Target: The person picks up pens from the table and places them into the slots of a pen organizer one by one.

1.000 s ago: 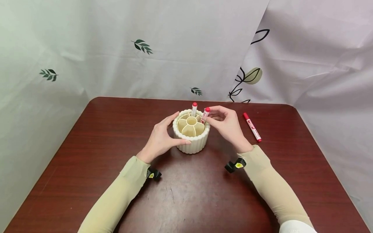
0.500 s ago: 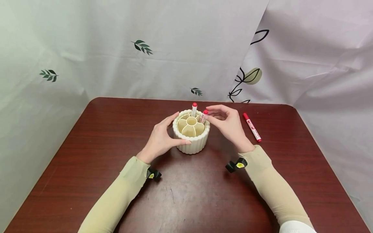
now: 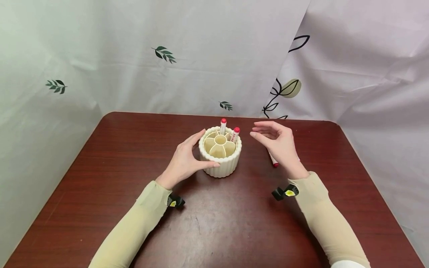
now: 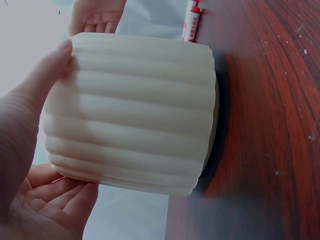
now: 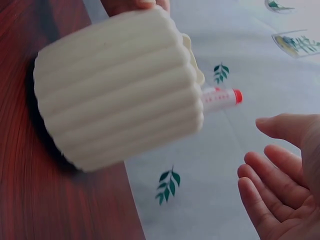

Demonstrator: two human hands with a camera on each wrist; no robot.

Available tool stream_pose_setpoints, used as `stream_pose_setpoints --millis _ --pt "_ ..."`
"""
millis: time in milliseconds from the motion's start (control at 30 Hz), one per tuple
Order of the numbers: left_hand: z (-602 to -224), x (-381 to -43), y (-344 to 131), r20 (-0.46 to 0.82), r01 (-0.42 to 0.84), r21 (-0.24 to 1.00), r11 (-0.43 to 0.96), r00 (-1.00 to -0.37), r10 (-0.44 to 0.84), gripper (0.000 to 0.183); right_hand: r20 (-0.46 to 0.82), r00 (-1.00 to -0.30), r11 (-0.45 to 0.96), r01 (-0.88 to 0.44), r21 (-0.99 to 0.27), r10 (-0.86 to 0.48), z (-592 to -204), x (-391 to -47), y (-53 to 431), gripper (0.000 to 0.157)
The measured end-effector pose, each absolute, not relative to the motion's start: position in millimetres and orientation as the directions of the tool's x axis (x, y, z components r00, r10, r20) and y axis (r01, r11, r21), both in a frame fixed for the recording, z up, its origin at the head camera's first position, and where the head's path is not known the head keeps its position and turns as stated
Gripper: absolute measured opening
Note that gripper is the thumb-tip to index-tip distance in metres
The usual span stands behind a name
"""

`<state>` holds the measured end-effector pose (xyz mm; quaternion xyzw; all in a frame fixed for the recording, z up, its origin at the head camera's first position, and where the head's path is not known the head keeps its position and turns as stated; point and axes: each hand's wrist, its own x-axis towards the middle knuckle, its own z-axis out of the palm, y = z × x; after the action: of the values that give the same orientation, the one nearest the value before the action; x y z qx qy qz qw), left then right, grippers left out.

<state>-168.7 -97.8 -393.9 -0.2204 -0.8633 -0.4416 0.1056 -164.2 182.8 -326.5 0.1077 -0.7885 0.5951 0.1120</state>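
Observation:
A cream, ribbed pen holder (image 3: 221, 168) with petal-shaped compartments stands upright on the table. My left hand (image 3: 181, 159) grips it from the left, thumb at the front and fingers round the far side. Two red-capped white markers stand in it: one at the back (image 3: 223, 127) and one at the right (image 3: 235, 135). To the right of the holder, my right hand (image 3: 277, 143) hovers with relaxed fingers and nothing between them. In the right wrist view a gap shows between those fingers (image 5: 262, 187) and the red marker cap (image 5: 238, 96).
Under the right hand, a marker (image 3: 273, 160) lies on the dark red wooden table (image 3: 214, 223), mostly hidden. The left wrist view shows a marker (image 4: 191, 25) lying beyond the holder. A pale curtain (image 3: 201, 82) with leaf prints hangs behind the table.
My right hand has let go of the right-hand marker, which sank slightly into the holder, and moved right, covering most of the marker on the table. My left hand has stayed put.

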Motion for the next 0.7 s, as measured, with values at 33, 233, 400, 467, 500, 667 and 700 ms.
stream_pose_setpoints --millis 33,233,400,467,500,667,700 --pt "-394.0 -168.3 -97.9 0.377 0.474 0.712 0.518 -0.880 0.288 0.105 0.303 -0.953 0.277 -0.298 -0.914 -0.027 -327.0 -163.5 185.6 0.032" --pt "-394.1 -164.4 -100.0 0.393 0.492 0.689 0.533 -0.871 0.296 0.103 0.308 -0.951 0.281 -0.293 -0.914 0.011 -330.8 -161.7 204.1 0.033" --pt "-391.9 -157.3 -101.5 0.397 0.498 0.675 0.545 -0.867 0.301 0.102 0.303 -0.952 0.291 -0.275 -0.916 0.053 -333.8 -160.4 219.8 0.034" --pt "-391.2 -154.4 -102.2 0.398 0.499 0.673 0.546 -0.866 0.302 0.101 0.299 -0.952 0.294 -0.269 -0.917 0.061 -335.5 -159.7 225.2 0.034" --pt "-390.8 -152.8 -102.4 0.398 0.498 0.671 0.549 -0.867 0.300 0.100 0.295 -0.953 0.295 -0.264 -0.918 0.066 -336.3 -159.1 227.6 0.034" --pt "-389.0 -146.0 -102.6 0.397 0.481 0.673 0.562 -0.876 0.274 0.097 0.283 -0.955 0.271 -0.250 -0.930 0.093 -341.1 -155.6 239.0 0.034" --pt "-388.7 -144.7 -102.5 0.397 0.476 0.673 0.567 -0.878 0.266 0.097 0.281 -0.954 0.271 -0.246 -0.931 0.100 -341.9 -154.6 241.1 0.034"
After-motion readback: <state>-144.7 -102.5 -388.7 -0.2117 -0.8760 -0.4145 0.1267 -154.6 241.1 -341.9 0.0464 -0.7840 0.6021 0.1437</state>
